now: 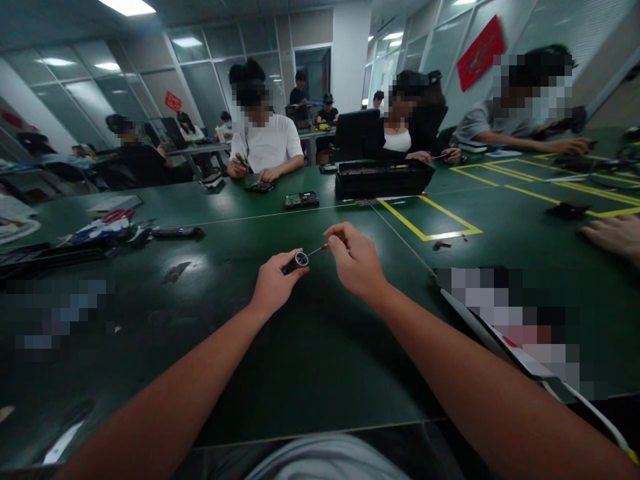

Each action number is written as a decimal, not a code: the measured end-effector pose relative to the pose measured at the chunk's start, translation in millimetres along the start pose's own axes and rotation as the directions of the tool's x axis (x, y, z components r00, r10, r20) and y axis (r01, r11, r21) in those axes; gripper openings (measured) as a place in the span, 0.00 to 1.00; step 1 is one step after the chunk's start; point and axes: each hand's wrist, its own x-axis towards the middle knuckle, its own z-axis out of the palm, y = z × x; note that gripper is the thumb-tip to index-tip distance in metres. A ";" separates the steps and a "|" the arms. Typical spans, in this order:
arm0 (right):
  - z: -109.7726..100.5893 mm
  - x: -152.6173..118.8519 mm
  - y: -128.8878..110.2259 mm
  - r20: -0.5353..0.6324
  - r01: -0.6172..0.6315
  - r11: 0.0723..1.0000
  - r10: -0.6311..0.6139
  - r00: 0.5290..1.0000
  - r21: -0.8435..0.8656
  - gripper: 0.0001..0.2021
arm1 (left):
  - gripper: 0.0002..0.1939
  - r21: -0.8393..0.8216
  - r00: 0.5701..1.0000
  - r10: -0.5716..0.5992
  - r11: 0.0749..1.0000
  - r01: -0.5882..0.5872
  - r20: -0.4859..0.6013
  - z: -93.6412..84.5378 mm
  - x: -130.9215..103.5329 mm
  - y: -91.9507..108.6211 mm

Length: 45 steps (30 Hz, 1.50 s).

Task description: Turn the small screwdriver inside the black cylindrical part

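Observation:
Above the green table [300, 373], my left hand [275, 283] is closed round a small dark cylinder [301, 259] whose round, light-rimmed end faces up toward me. Its exact kind is not clear. My right hand [355, 260] grips a screwdriver [320, 249] by the handle, which is mostly hidden in the fingers. The thin metal shaft points left, its tip at the rimmed end of the cylinder; whether it touches a screw inside I cannot tell.
Beyond my hands lie a hard drive [302, 200] and a long black casing [384, 179]. Tools and gloves [107, 228] are piled at left, beside a dark pen-shaped tool [177, 233]. Yellow tape [425, 237] marks the table. Co-workers sit opposite; another person's hand [615, 237] rests at right.

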 end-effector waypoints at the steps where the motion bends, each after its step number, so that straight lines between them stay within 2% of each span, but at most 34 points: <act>1: -0.3 -0.3 -0.3 0.005 -0.002 1.000 0.002 1.000 -0.002 0.09 | 0.21 -0.001 1.000 0.002 1.000 -0.002 -0.004 0.1 0.1 -0.5; 3: -0.9 -0.3 -1.0 0.003 -0.021 1.000 0.021 1.000 -0.021 0.10 | 0.21 0.002 1.000 0.005 1.000 -0.005 -0.002 0.2 0.1 -0.6; 7: -1.0 1.7 0.0 -0.022 -0.062 0.993 0.060 0.998 -0.101 0.18 | 0.22 0.014 1.000 0.020 1.000 -0.020 0.016 -0.6 -0.6 1.2; 12: -0.4 3.8 5.0 0.028 -0.042 0.992 0.045 0.999 -0.119 0.11 | 0.21 0.027 0.999 0.033 0.999 -0.034 0.030 -1.9 -0.6 0.2; 16: -1.2 4.0 5.6 0.074 -0.055 0.996 0.061 0.995 -0.074 0.12 | 0.22 0.030 1.000 0.017 0.999 -0.017 0.017 -2.3 0.0 -1.9; 20: -1.6 5.0 4.8 0.040 -0.069 0.994 0.073 0.997 -0.080 0.15 | 0.22 0.028 0.999 0.025 0.999 -0.026 0.027 -2.4 -0.9 -0.1; 23: -1.6 5.4 6.2 0.026 -0.086 0.992 0.089 0.996 -0.090 0.13 | 0.22 0.031 0.999 0.030 0.999 -0.031 0.038 -2.6 -1.3 0.5; 29: 1.5 2.1 7.0 0.048 -0.106 0.993 0.103 0.993 0.055 0.12 | 0.22 0.038 0.999 0.024 0.999 -0.025 0.023 -1.6 -0.1 -1.8; 31: 1.9 1.6 5.2 0.050 -0.101 0.994 0.098 0.994 0.050 0.11 | 0.22 0.045 0.999 0.034 0.998 -0.035 0.033 -0.7 -0.4 -1.2; 34: 0.4 2.4 3.2 0.029 -0.090 0.996 0.090 0.995 -0.004 0.14 | 0.22 0.053 0.997 0.050 0.997 -0.053 0.054 -0.1 -1.0 0.3; 37: -0.4 3.7 4.7 0.014 -0.116 0.993 0.116 0.993 -0.018 0.11 | 0.21 0.054 0.998 0.046 0.997 -0.049 0.050 -0.9 -0.9 0.2; 42: 7.5 5.5 13.1 -0.023 -0.175 0.965 0.183 0.983 0.197 0.07 | 0.21 0.051 0.999 0.037 0.998 -0.038 0.020 -3.6 -0.3 -0.7; 45: 10.9 8.3 19.8 -0.024 -0.248 0.891 0.278 0.960 0.380 0.12 | 0.22 0.065 0.993 0.116 0.991 -0.116 0.013 -5.0 0.1 2.1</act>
